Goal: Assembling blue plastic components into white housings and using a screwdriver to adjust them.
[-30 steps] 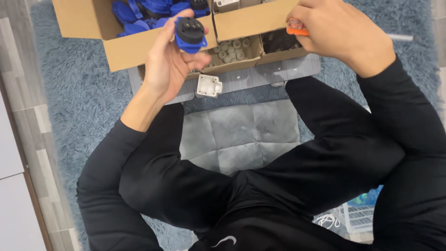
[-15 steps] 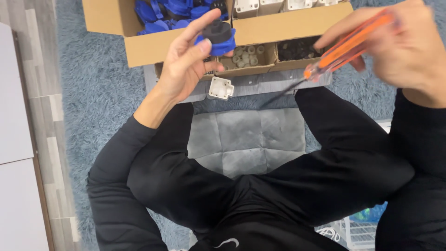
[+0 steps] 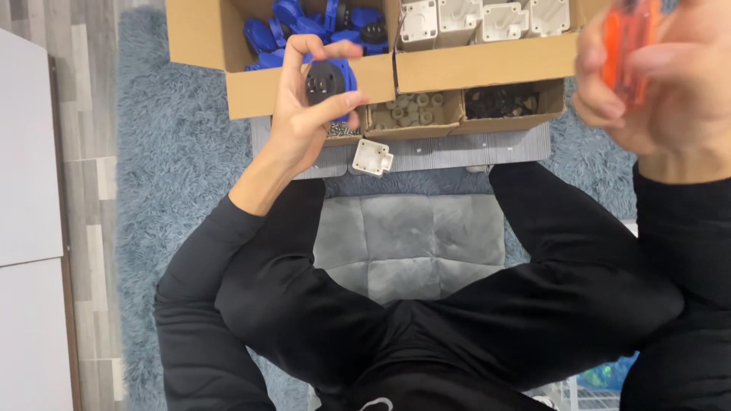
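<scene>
Blue plastic socket part with round black centre (image 3: pixel 327 80) sits in your left hand (image 3: pixel 304 114), fingers curled round it, thumb across front, raised over cardboard box of blue parts (image 3: pixel 228 46). Your right hand (image 3: pixel 655 84) closed round orange translucent screwdriver handle (image 3: pixel 628 46), up right, well apart from part. Judging by that: part picked, tool ready, not yet applied. Small white plastic housing (image 3: pixel 373 157) lies on grey ribbed board (image 3: pixel 457 148), untouched.

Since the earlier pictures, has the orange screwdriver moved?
Yes. The orange screwdriver, in the right hand, has swung from slanting over the small cardboard trays to upright, off their right end.
</scene>
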